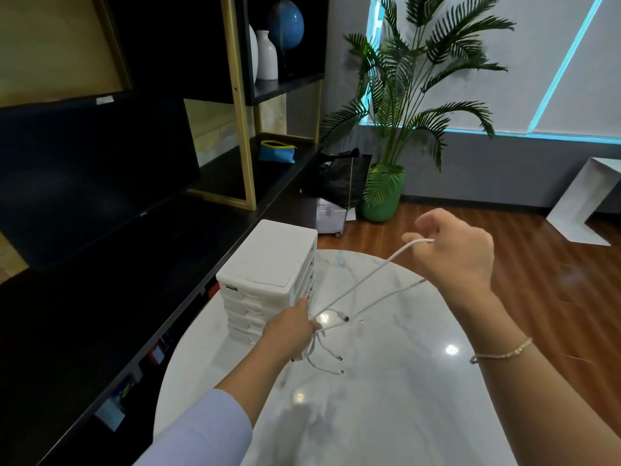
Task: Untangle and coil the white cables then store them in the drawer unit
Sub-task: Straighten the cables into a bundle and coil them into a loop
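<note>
My left hand [289, 326] grips a bundle of white cables [366, 284] just in front of the white drawer unit [268, 277]. Several loose cable ends with plugs hang below that fist, above the table. Two strands stretch up and to the right to my right hand [460, 253], which is raised higher and holds a loop of cable in curled fingers. The drawer unit stands at the far left edge of the round white marble table [386, 415], with its drawers closed.
A long black counter [100, 314] with a dark monitor [90, 176] runs along the left. Behind it stands a shelf with white vases and a blue pouch [277, 151]. A potted palm [400, 129], a black bag and a white bench [584, 200] stand on the wooden floor beyond.
</note>
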`<move>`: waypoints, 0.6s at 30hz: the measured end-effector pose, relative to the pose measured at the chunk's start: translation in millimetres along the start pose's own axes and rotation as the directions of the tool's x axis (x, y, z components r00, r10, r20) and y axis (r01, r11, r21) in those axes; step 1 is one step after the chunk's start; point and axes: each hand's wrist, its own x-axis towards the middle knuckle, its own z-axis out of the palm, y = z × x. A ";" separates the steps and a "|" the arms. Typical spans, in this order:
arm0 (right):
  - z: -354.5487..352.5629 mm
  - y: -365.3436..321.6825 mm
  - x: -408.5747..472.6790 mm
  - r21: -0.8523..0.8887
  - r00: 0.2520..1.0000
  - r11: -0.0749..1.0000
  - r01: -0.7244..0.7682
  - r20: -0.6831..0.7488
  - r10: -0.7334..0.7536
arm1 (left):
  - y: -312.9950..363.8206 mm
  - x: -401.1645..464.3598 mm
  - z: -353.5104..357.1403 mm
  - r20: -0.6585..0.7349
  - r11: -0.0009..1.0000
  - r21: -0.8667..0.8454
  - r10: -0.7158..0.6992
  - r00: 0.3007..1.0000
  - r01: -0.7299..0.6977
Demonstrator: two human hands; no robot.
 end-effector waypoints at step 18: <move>95.0 68.8 -78.5 -0.155 0.884 0.925 0.348 0.382 -0.269 | -24.8 -13.1 6.9 0.190 0.960 -0.257 -0.066 0.980 0.114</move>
